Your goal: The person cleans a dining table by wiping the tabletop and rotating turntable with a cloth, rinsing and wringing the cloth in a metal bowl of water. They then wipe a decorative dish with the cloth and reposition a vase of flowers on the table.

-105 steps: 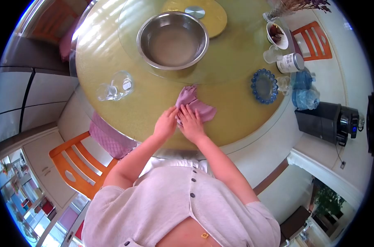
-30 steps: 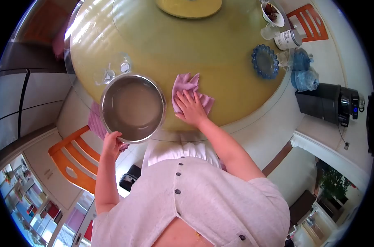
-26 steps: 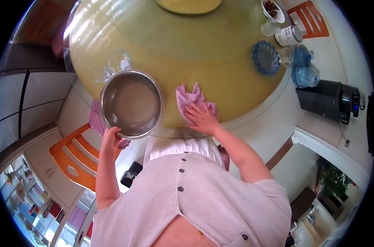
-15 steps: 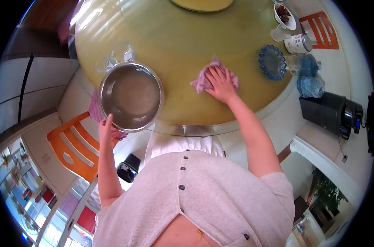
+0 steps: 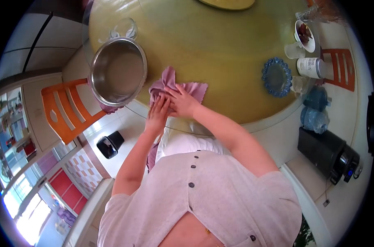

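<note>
A pink-purple cloth (image 5: 169, 77) lies bunched near the front edge of the round table (image 5: 232, 70), one corner sticking up and another spread to the right. My right hand (image 5: 182, 102) presses down on its middle, fingers bent over the fabric. Close beside it, fingertips nearly meeting those of the right, my left hand (image 5: 157, 116) has its fingers over the cloth's lower left part. Folds hide some of the fingertips. Left of both hands stands a large steel basin (image 5: 142, 68) with cloudy water inside, at the table's edge.
Glass cups (image 5: 127, 29) stand behind the basin. To the right are a blue scalloped glass dish (image 5: 277, 77), a white-labelled jar (image 5: 310, 67) and a bowl of dark red food (image 5: 313, 41). An orange chair (image 5: 67, 109) and a black bin (image 5: 109, 145) stand lower left.
My right hand has dragged the cloth left and toward me, beside the basin. My left hand has left the basin's rim and come onto the cloth. The whole view has shifted.
</note>
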